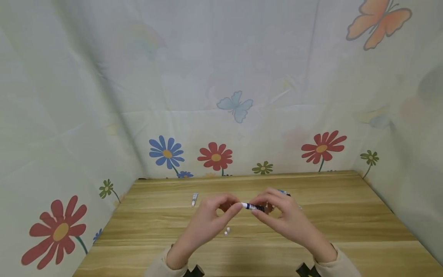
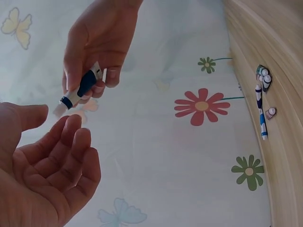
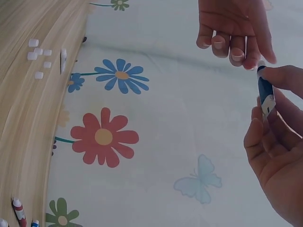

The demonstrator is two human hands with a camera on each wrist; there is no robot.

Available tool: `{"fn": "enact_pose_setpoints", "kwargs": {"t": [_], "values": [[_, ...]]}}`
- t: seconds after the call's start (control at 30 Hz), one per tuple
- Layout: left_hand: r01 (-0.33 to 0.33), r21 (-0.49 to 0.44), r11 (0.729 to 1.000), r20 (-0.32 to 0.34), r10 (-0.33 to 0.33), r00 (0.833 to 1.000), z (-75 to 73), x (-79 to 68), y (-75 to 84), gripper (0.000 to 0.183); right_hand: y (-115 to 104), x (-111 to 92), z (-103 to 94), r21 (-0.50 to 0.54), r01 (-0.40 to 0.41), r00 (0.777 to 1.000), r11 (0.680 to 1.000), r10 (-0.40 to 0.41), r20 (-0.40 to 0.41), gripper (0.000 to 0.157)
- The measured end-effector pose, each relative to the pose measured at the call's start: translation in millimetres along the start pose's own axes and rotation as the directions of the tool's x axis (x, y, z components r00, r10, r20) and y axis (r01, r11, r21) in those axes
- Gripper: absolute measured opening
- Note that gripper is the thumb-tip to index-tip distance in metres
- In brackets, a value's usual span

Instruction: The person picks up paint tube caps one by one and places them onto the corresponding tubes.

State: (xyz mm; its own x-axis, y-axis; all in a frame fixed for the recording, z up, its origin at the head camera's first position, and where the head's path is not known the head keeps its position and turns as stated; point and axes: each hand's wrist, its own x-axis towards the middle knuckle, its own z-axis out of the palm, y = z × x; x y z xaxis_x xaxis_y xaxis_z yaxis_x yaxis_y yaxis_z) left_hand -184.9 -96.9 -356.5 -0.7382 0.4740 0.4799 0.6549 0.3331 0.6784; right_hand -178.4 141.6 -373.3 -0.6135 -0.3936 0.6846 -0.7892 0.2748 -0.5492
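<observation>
A small paint tube (image 1: 255,207) with a dark blue band and a white cap (image 2: 59,110) is held above the table between both hands. My right hand (image 1: 284,216) pinches the tube's body between thumb and fingers, the cap end towards the left. At that end, my left hand (image 1: 212,216) has thumb and index fingertips at the cap, its other fingers loosely bent in the left wrist view. Part of the tube is hidden by the right fingers in the head view.
A pale tube (image 1: 194,199) lies at the back left of the wooden table (image 1: 155,223). Several small white caps (image 3: 39,52) lie left of the middle. More tubes (image 2: 264,78) lie on the right side, partly behind my right hand in the head view. A flower-print curtain (image 1: 194,77) surrounds the table.
</observation>
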Motion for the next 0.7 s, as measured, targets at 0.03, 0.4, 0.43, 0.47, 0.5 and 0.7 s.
{"fn": "enact_pose_setpoints", "kwargs": {"t": [0.03, 0.4, 0.43, 0.47, 0.5, 0.7], "values": [[0.006, -0.002, 1.000, 0.003, -0.006, 1.000, 0.6, -0.1, -0.6, 0.019, -0.3, -0.3, 0.7, -0.012, 0.012, 1.000, 1.000, -0.012, -0.001, 0.025], [-0.047, -0.001, 0.999, -0.001, 0.047, 0.999, 4.3, -2.2, -2.7, 0.018, 1.6, 1.3, 6.6, -0.039, 0.122, 0.992, 0.992, -0.123, -0.021, 0.028], [-0.051, 0.005, 0.999, -0.002, 0.051, 0.999, 4.4, -2.4, -2.4, 0.018, 1.9, 1.6, 6.7, -0.039, 0.123, 0.992, 0.992, -0.124, -0.021, 0.028], [-0.057, 0.010, 0.998, -0.003, 0.057, 0.998, 4.4, -2.7, -1.9, 0.018, 2.2, 1.7, 6.9, -0.037, 0.122, 0.992, 0.992, -0.123, -0.021, 0.028], [-0.065, 0.017, 0.998, -0.002, 0.065, 0.998, 4.6, -3.1, -1.4, 0.017, 2.4, 1.8, 7.0, -0.035, 0.121, 0.992, 0.992, -0.122, -0.020, 0.027], [-0.134, 0.082, 0.988, -0.004, 0.135, 0.991, 5.8, -4.9, 1.9, 0.014, 2.1, 1.6, 6.4, -0.024, 0.106, 0.994, 0.994, -0.107, -0.019, 0.026]]}}
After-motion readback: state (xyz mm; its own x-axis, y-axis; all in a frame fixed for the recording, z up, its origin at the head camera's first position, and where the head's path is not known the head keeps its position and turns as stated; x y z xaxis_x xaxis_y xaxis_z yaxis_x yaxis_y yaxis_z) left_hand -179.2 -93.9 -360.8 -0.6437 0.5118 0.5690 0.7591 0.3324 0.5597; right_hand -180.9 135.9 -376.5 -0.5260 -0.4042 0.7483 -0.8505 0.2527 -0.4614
